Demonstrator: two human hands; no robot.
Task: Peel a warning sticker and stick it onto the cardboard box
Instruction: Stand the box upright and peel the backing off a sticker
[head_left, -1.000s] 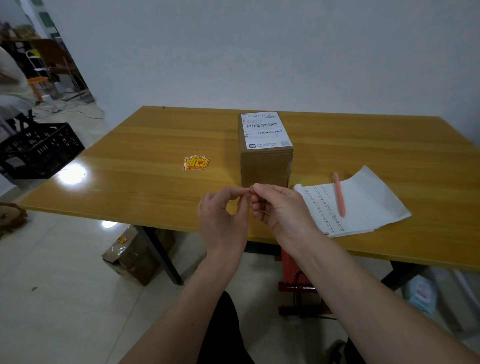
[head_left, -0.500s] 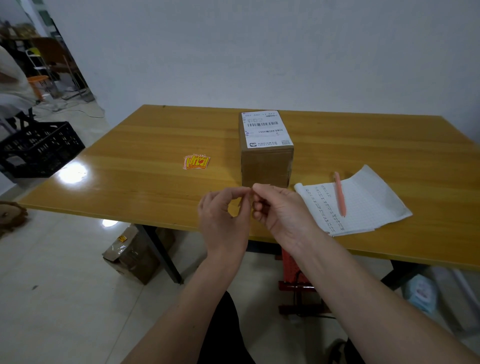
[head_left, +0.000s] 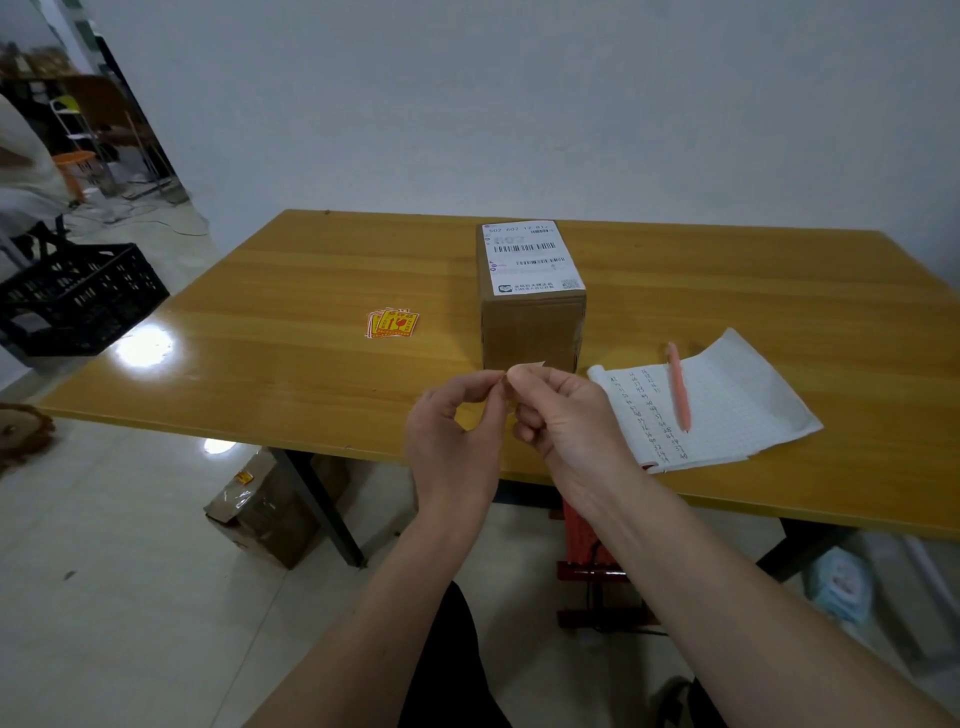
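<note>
Your two hands meet just in front of the cardboard box (head_left: 532, 312), over the near part of the wooden table (head_left: 291, 291). Left hand (head_left: 457, 441): thumb and forefinger pinched narrow, tips pressed against the right hand's tips. Right hand (head_left: 563, 415): thumb and forefinger pinched as well, other fingers curled under. Between the two pinches sits a small sticker (head_left: 525, 367) — only a pale sliver shows above your right fingertips, its printed face turned away or hidden. You cannot tell from this angle whether the backing has parted from it, nor which hand holds which layer.

The box stands upright near the table's middle, with a white shipping label (head_left: 531, 258) on its top face; the print is too small to read. Its front face is plain brown, and its lower edge is partly covered by your fingertips.

Left of the box, well apart from it, a small stack of yellow-and-red warning stickers (head_left: 392, 323) lies flat on the table — how many, you cannot count. Right of the box lies an open notebook (head_left: 727, 405) with handwritten columns, and a pink pen (head_left: 679, 385) rests on the page.

Under the table, a taped carton (head_left: 265, 512) sits on the floor. A black crate (head_left: 78, 299) is cut off at the left edge.
</note>
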